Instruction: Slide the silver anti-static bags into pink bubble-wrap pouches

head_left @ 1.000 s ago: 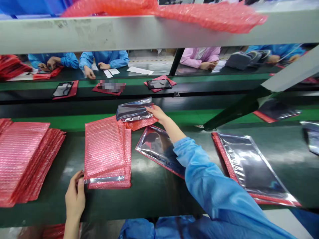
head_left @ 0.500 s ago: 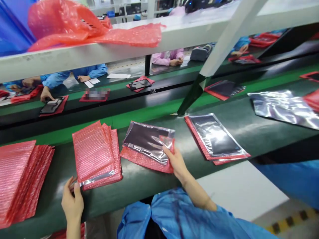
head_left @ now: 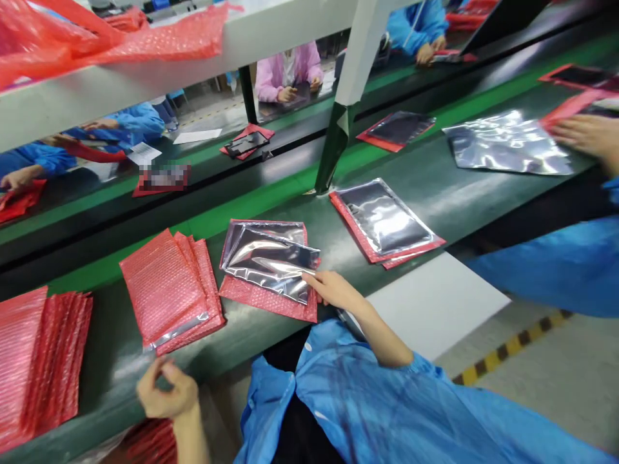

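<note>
My right hand (head_left: 336,293) pinches the right edge of a clear plastic bag (head_left: 271,261) with a dark flat panel inside. This bag lies tilted over another bagged panel and a red bubble-wrap bag (head_left: 264,299) on the dark green bench. My left hand (head_left: 169,390) is below the bench's front edge area, fingers curled in, nothing visible in them. Just above it lies a small stack of red bubble-wrap bags (head_left: 167,283), with a silvery strip along the lower edge.
A thick pile of red bubble-wrap bags (head_left: 53,361) stands at left. To the right are a bagged panel on red bags (head_left: 387,219), a silver bag (head_left: 507,145) and a co-worker's hand (head_left: 587,138). A white post (head_left: 351,71) rises behind; a white board (head_left: 435,306) is at front right.
My left hand has come away from the small stack, its fingers curling in. My right hand has shifted the top bagged panel, uncovering another beneath. The view has turned rightward.
</note>
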Motion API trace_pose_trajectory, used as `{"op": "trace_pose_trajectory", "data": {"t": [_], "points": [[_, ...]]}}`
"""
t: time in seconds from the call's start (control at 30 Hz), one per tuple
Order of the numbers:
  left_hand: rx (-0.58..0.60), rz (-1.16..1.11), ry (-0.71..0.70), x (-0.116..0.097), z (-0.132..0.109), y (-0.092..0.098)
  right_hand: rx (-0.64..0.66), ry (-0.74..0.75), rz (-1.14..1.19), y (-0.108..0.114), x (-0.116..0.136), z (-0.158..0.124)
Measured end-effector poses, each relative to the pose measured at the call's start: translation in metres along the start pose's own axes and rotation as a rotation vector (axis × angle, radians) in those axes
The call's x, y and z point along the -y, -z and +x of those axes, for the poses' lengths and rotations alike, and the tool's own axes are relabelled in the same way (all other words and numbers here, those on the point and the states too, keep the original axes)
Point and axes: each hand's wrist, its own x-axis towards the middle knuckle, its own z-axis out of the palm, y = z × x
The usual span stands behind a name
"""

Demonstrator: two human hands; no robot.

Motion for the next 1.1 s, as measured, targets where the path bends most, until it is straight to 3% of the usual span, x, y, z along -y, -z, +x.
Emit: {"op": "trace_pose_trajectory", "data": {"t": [0.03, 0.07, 0.13, 0.17, 0.2, 0.27, 0.33, 0.4, 0.57, 0.63, 0.73, 0.8, 0.97, 1.1], "points": [[-0.100, 0.022, -0.064, -0.023, -0.010, -0.012, -0.065, -0.024, -0.138, 0.010, 0.003, 0.001], [-0.076, -0.003, -0.155, -0.047, -0.020, -0.026, -0.162, -0.040, -0.249, 0.019, 0.006, 0.004], [0.116, -0.142, -0.338, -0.096, -0.038, -0.054, -0.351, -0.034, -0.381, 0.037, 0.011, 0.019], [0.231, -0.196, -0.399, -0.119, -0.046, -0.066, -0.381, -0.014, -0.413, 0.045, 0.014, 0.030], [0.318, -0.228, -0.436, -0.139, -0.052, -0.077, -0.355, 0.017, -0.433, 0.052, 0.017, 0.043], [0.436, -0.233, -0.468, -0.171, -0.062, -0.094, -0.177, 0.084, -0.446, 0.060, 0.021, 0.067], [0.493, -0.171, -0.463, -0.188, -0.069, -0.104, -0.006, 0.154, -0.414, 0.063, 0.025, 0.086], [0.531, -0.078, -0.432, -0.195, -0.072, -0.110, 0.045, 0.219, -0.371, 0.064, 0.032, 0.095], [0.602, 0.081, -0.328, -0.203, -0.070, -0.116, -0.075, 0.359, -0.218, 0.065, 0.060, 0.099], [0.646, 0.112, -0.308, -0.210, -0.066, -0.117, -0.104, 0.313, 0.058, 0.062, 0.068, 0.102], [0.690, 0.148, -0.324, -0.219, -0.058, -0.116, -0.018, 0.116, 0.716, 0.053, 0.071, 0.105], [0.710, 0.156, -0.366, -0.221, -0.052, -0.114, 0.069, 0.039, 1.016, 0.043, 0.067, 0.100], [0.710, 0.190, -0.428, -0.220, -0.043, -0.114, 0.220, 0.063, 1.365, 0.003, 0.062, 0.080], [0.685, 0.226, -0.422, -0.224, -0.041, -0.125, 0.059, 0.028, 1.418, -0.033, 0.068, 0.078]]}}
